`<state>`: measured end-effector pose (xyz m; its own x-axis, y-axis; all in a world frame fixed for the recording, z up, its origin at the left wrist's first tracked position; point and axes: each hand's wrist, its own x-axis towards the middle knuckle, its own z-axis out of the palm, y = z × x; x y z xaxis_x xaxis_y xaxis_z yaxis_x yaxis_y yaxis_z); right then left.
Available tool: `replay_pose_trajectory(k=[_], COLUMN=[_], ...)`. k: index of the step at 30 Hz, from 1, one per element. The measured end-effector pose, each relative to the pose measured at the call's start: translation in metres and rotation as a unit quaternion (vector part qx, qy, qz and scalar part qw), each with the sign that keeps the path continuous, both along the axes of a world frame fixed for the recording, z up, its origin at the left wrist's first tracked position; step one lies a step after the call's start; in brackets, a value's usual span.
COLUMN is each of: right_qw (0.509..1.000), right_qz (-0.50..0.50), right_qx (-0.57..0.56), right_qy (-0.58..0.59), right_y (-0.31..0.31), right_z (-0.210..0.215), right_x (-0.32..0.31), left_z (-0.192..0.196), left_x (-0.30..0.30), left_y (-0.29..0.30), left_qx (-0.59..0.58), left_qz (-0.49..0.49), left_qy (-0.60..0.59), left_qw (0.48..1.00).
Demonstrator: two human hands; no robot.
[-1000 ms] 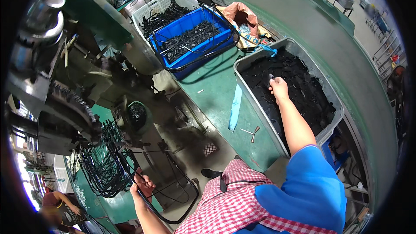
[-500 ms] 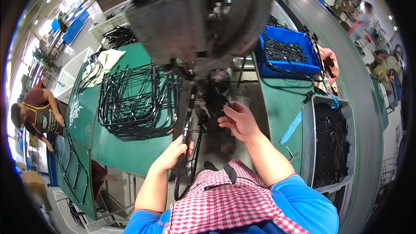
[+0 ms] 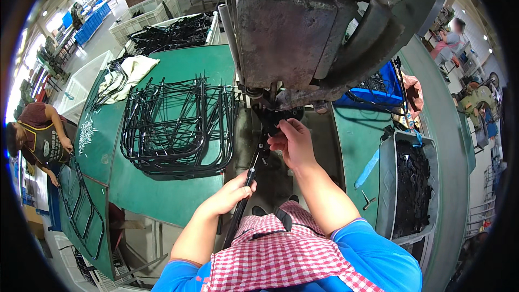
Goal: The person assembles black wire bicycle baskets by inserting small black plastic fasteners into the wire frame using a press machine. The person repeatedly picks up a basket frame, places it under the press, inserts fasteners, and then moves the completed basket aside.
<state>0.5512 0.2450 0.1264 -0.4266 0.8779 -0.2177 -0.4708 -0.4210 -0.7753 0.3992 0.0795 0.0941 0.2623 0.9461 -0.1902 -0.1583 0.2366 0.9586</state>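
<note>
My left hand (image 3: 233, 193) is closed around the black tube (image 3: 252, 176) of a bent metal frame, which slants from beside my apron up toward the machine. Close to the tube's far end, my right hand (image 3: 294, 143) has thumb and fingers pinched together. Whatever lies between those fingertips is too small to make out. They are beside a dark metal fixture (image 3: 273, 121) below the heavy grey press head (image 3: 286, 43). The head hides part of the fixture.
Black tube frames (image 3: 173, 130) are stacked on the green table (image 3: 146, 200) at left. To the right stand a blue bin (image 3: 373, 94) and a grey bin (image 3: 386, 184) of black parts. A co-worker (image 3: 43, 135) handles another frame at far left.
The view has shifted, so the press head sits further right and looks sharper. The tube in my left hand has tilted rightward, its far end now nearer my right hand, which stays pinched.
</note>
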Motion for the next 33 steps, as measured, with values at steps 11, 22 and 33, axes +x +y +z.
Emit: replay_pose_trajectory(k=[11,22,33], right_qw=[0.998,0.998,0.992], right_qz=[-0.022,0.019,0.066], right_qx=[0.011,0.027,0.017], right_qy=[-0.062,-0.052,-0.109], right_y=[-0.002,-0.010,-0.018], right_z=[0.002,0.000,-0.008], right_x=[-0.003,-0.001,-0.006], left_z=[0.000,0.006,0.014], left_x=[0.000,0.007,0.013], left_y=[0.007,0.009,0.013], left_qx=[-0.003,0.025,0.036], left_qz=[0.004,0.019,0.049], left_qy=[-0.008,0.005,0.027], left_qw=[1.000,0.999,0.998])
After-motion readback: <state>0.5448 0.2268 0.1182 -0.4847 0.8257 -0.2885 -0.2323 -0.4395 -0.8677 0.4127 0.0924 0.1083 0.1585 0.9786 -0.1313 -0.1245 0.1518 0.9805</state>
